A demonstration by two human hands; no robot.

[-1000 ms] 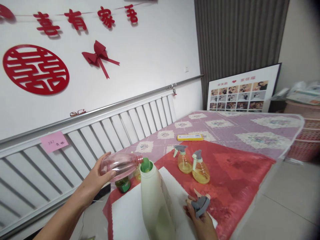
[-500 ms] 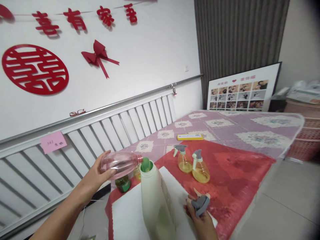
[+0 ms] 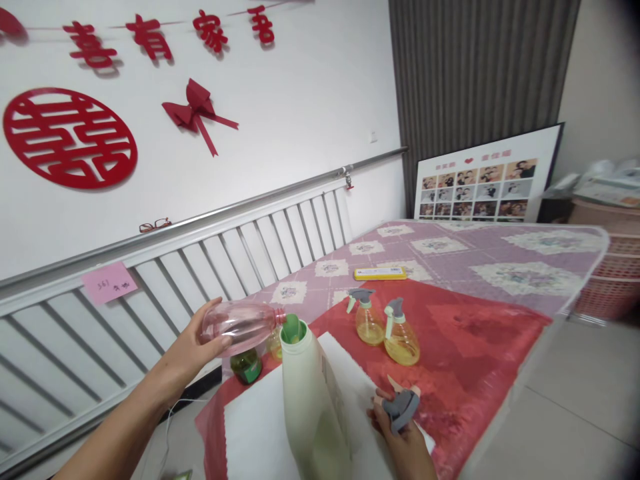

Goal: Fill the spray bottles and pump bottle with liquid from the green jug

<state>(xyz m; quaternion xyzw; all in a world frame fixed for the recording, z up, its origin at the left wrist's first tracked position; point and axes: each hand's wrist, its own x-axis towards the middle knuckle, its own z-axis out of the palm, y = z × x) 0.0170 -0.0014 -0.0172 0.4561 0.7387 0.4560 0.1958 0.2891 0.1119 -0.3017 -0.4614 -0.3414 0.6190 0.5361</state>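
My left hand (image 3: 203,337) is closed around a clear pink bottle (image 3: 245,325), tipped on its side with its neck at the green spout of a large pale green jug (image 3: 313,393). The jug stands upright on a white sheet (image 3: 255,427). Low on the right, my right hand (image 3: 400,433) grips a grey and pink spray nozzle (image 3: 401,408). Beyond it stand two spray bottles (image 3: 370,327) holding yellow liquid, with grey trigger heads. A dark green jar (image 3: 246,366) sits below the pink bottle, and a partly hidden bottle (image 3: 275,345) is behind the jug's mouth.
A yellow-edged flat case (image 3: 380,273) lies on the purple patterned tablecloth (image 3: 350,267), past the red cloth (image 3: 465,347). A white radiator (image 3: 240,253) with a pink note (image 3: 109,283) runs along the wall. Pink baskets (image 3: 607,267) stand at the right.
Both hands, the pink bottle and the jug stay nearly still. The red cloth's left edge has shifted slightly outward, and the pink note has swung a little.
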